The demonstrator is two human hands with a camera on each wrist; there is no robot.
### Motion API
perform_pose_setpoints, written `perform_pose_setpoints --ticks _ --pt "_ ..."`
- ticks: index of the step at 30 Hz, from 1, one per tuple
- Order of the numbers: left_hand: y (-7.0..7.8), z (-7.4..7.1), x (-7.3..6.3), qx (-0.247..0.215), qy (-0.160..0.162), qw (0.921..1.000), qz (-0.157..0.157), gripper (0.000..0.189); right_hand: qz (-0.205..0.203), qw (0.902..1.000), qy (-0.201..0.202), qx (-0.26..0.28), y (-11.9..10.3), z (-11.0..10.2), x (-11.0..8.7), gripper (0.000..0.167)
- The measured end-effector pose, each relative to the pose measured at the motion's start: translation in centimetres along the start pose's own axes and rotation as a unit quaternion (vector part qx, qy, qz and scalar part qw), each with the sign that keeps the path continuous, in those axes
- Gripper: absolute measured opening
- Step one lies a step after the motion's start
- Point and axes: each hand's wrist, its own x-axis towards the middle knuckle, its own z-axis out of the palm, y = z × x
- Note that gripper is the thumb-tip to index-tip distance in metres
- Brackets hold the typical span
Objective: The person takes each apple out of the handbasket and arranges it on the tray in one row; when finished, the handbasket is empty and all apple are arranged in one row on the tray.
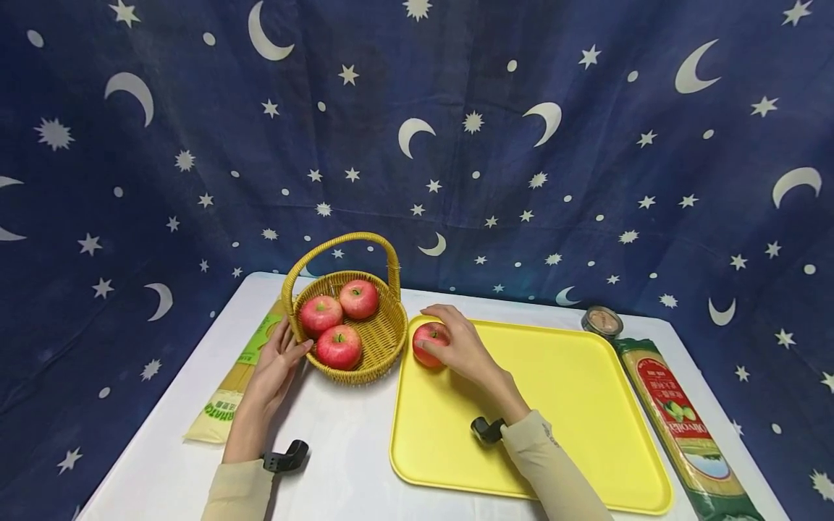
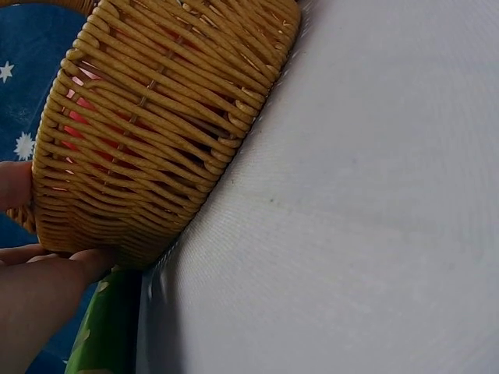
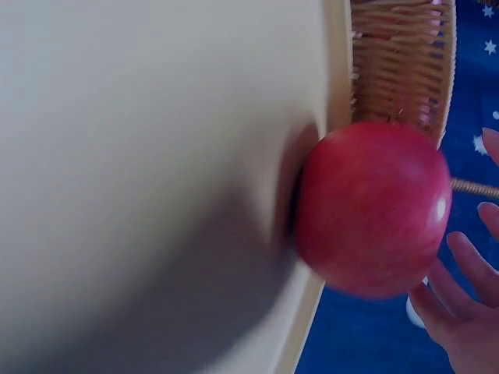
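Observation:
A yellow wicker basket (image 1: pixel 381 336) with a tall arched handle holds several red apples, the nearest apple (image 1: pixel 339 347) lying by its front rim. My left hand (image 1: pixel 270 369) grips the basket's left side; in the left wrist view its thumb and fingers (image 2: pixel 47 269) lie against the weave. Another red apple (image 1: pixel 430 339) sits at the upper left corner of the yellow tray (image 1: pixel 547 405). Over that apple reaches my right hand (image 1: pixel 464 347), fingers spread around it. In the right wrist view the fingers (image 3: pixel 468 269) stand loosely beside the apple (image 3: pixel 374 210), mostly apart from it.
A pasta packet (image 1: pixel 224 405) lies left of the basket, partly under my left hand. Right of the tray lies a green and red pasta packet (image 1: pixel 684 427), with a small round container (image 1: pixel 602 320) behind it. A dark star-patterned cloth (image 1: pixel 456 145) hangs behind the white table (image 1: pixel 339 441).

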Motion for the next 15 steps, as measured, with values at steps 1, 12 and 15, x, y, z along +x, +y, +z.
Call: perform_pose_setpoints --ticks 1,12,15 --pt "0.0 0.0 0.0 0.001 0.001 1.0 0.0 0.088 -0.004 1.0 -0.002 0.003 -0.3 0.1 0.2 0.056" --pt "0.0 -0.1 0.1 0.019 0.008 0.9998 -0.005 0.089 -0.017 0.998 -0.043 0.044 -2.7 2.3 2.2 0.057" --pt "-0.1 -0.1 0.2 0.017 0.01 0.9998 -0.004 0.088 -0.012 0.996 -0.063 0.063 -3.3 3.0 2.7 0.058"
